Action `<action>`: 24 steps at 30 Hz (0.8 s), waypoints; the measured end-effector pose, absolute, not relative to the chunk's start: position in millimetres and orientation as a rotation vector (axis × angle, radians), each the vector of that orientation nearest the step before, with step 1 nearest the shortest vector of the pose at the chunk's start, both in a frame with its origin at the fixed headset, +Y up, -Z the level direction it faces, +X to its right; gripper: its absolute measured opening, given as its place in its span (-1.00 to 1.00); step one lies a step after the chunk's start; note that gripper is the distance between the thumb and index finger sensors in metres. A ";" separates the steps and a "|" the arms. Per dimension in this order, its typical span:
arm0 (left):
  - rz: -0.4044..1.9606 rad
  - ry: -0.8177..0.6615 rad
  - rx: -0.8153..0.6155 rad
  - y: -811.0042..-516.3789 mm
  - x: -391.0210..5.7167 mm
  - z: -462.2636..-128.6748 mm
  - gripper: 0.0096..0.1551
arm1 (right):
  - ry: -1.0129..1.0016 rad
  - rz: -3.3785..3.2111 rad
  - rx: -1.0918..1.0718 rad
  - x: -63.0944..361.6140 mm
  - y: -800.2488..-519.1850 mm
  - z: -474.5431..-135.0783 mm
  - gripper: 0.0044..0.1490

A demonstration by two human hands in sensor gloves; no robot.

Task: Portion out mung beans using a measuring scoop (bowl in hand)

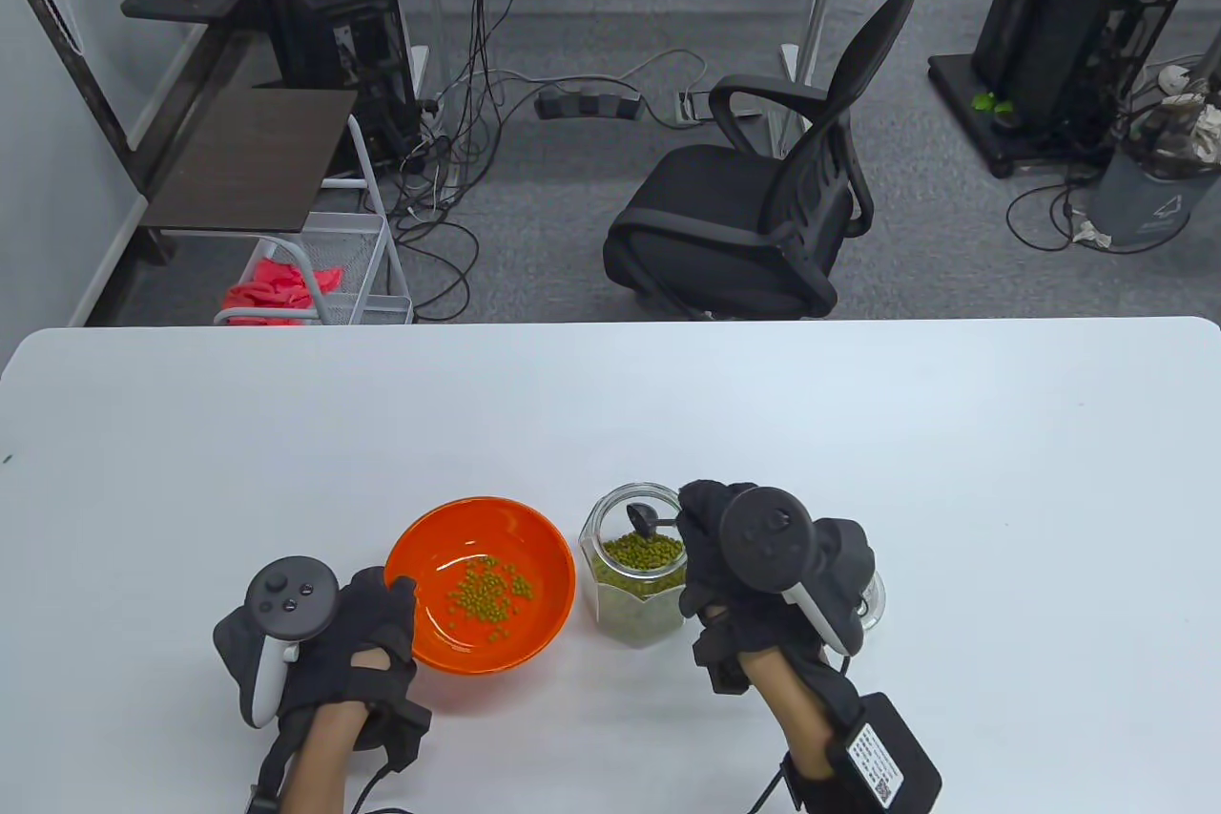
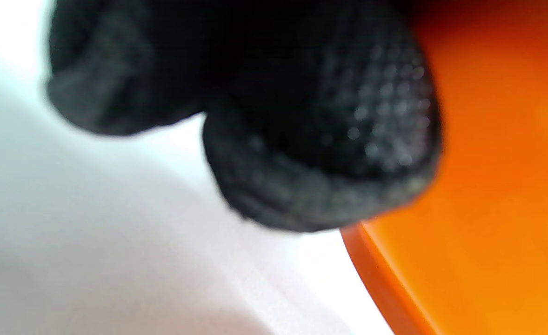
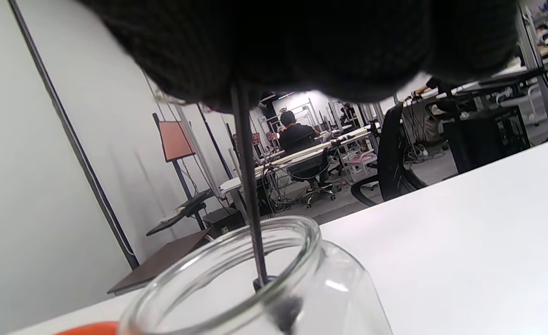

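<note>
Orange round plastic bowl (image 1: 480, 583), few green mung beans (image 1: 489, 593) inside; left hand (image 1: 367, 637) grips its rim. Right hand (image 1: 730, 556) apparently pinches the black measuring scoop (image 1: 646, 521) inside the clear glass jar (image 1: 632, 575) on the white desk (image 1: 610, 413).

bowl (image 1: 534, 556): glossy plastic | jar (image 1: 634, 609): clear glass | table (image 1: 858, 432): smooth matt

Both hands wear black knit sensor gloves: left hand (image 1: 367, 637), right hand (image 1: 734, 566). Each carries a dark grey-and-white tracker, wrist boxes, black cables.
</note>
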State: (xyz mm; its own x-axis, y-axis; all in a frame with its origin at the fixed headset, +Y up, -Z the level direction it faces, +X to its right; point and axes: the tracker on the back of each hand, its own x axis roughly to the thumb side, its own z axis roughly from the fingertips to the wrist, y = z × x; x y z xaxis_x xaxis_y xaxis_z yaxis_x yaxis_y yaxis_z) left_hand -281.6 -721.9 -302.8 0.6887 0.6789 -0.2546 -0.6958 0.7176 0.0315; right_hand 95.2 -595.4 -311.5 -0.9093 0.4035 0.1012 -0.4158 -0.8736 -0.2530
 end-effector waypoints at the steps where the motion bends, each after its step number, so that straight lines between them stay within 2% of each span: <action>1: 0.770 0.257 -0.068 -721.8 -281.7 -302.7 -0.41 | -0.387 2.725 0.078 90.4 -595.3 -312.7 -0.56; 8: 0.782 0.256 -0.065 -721.3 -282.4 -302.5 -0.41 | -0.334 2.838 0.141 71.0 -600.4 -321.1 -0.57; 13: 0.783 0.256 -0.066 -721.2 -282.7 -302.3 -0.41 | -0.222 2.877 0.163 66.3 -607.7 -326.6 -0.57; 19: 0.787 0.260 -0.064 -720.4 -284.3 -302.0 -0.41 | 0.001 2.706 0.106 78.4 -613.3 -334.4 -0.56; 24: 0.789 0.262 -0.065 -720.3 -284.8 -301.7 -0.41 | 0.097 2.505 0.031 99.5 -623.9 -341.4 -0.55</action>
State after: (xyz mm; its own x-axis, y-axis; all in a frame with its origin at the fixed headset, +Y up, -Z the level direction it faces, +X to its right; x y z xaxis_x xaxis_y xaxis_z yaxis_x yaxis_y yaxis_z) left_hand -284.8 -720.3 -301.7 0.6742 0.6924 -0.2569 -0.7084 0.7046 0.0401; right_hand 99.5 -623.9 -341.4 -0.8049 0.5934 -0.0009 -0.5917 -0.8024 0.0772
